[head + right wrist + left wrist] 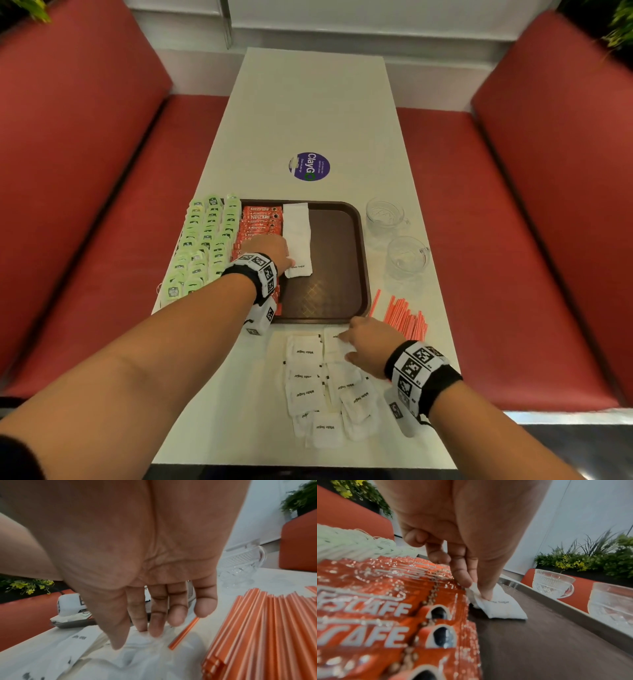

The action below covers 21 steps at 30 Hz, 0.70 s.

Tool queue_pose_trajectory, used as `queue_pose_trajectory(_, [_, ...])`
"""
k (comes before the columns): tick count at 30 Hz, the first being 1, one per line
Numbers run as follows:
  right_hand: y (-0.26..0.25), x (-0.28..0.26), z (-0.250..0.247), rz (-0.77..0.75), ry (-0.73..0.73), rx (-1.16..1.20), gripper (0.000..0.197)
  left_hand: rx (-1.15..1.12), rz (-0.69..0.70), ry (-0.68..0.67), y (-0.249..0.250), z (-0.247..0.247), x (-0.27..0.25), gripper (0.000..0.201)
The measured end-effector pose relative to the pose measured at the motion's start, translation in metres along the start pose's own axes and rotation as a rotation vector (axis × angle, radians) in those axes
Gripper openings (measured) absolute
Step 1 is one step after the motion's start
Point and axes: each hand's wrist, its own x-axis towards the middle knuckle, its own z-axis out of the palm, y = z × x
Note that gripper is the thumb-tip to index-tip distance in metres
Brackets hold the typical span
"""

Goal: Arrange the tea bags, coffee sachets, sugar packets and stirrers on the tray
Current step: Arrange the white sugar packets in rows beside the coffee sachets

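A brown tray point(342, 260) holds green tea bags point(205, 240) spilling over its left edge, a column of red coffee sachets point(260, 219) and a column of white sugar packets point(297, 229). My left hand point(274, 251) is over the tray and pinches the nearest sugar packet point(498, 605) between thumb and fingertips point(464, 580), next to the sachets point(393, 608). Loose sugar packets point(318, 387) lie on the table in front of the tray. My right hand point(364, 342) touches the farthest of them point(137, 650) with straight fingers. Orange stirrers point(406, 318) lie right of it.
Two cut-glass cups point(385, 214) point(407, 255) stand on the white table point(308, 102) right of the tray. A purple round sticker point(309, 167) is beyond the tray. One stirrer point(184, 632) lies apart from the pile point(257, 628). Red bench seats flank the table.
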Motion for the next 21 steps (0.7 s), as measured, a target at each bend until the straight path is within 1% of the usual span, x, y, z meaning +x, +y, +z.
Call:
queue_pose_trajectory(2, [0.000,0.000,0.000,0.001,0.015,-0.007,0.045,0.043,0.006,0.030,0.003,0.001,0.000,0.040])
queue_pose_trajectory(5, [-0.003,-0.001,0.000,0.002,0.050,-0.021,0.043,0.051,0.075,0.065,0.011,0.002,-0.001,0.035])
queue_pose_trajectory(7, [-0.005,-0.001,0.002,0.002,0.057,-0.036,0.043,0.038,0.152,0.035,0.017,0.004,-0.003,0.029])
queue_pose_trajectory(9, [-0.006,-0.001,0.002,-0.004,0.055,-0.057,0.043,0.068,0.196,0.007,0.021,0.006,-0.005,0.026])
queue_pose_trajectory(13, [-0.009,-0.001,0.000,-0.005,0.057,-0.123,0.040,0.098,0.204,0.012,0.025,0.003,-0.015,0.031])
queue_pose_trajectory(15, [-0.011,-0.001,-0.001,-0.004,0.063,-0.155,0.037,0.061,0.220,0.042,0.028,-0.001,-0.026,0.033])
queue_pose_trajectory(16, [-0.012,0.000,-0.002,-0.005,0.066,-0.168,0.035,0.018,0.237,0.048,0.030,-0.004,-0.035,0.029])
queue_pose_trajectory(18, [-0.014,0.000,-0.002,-0.008,0.080,-0.190,0.032,-0.059,0.306,0.013,0.032,-0.006,-0.055,0.020])
queue_pose_trajectory(21, [-0.018,0.000,-0.002,-0.004,0.091,-0.205,0.031,-0.093,0.434,-0.112,0.029,-0.001,-0.089,0.013])
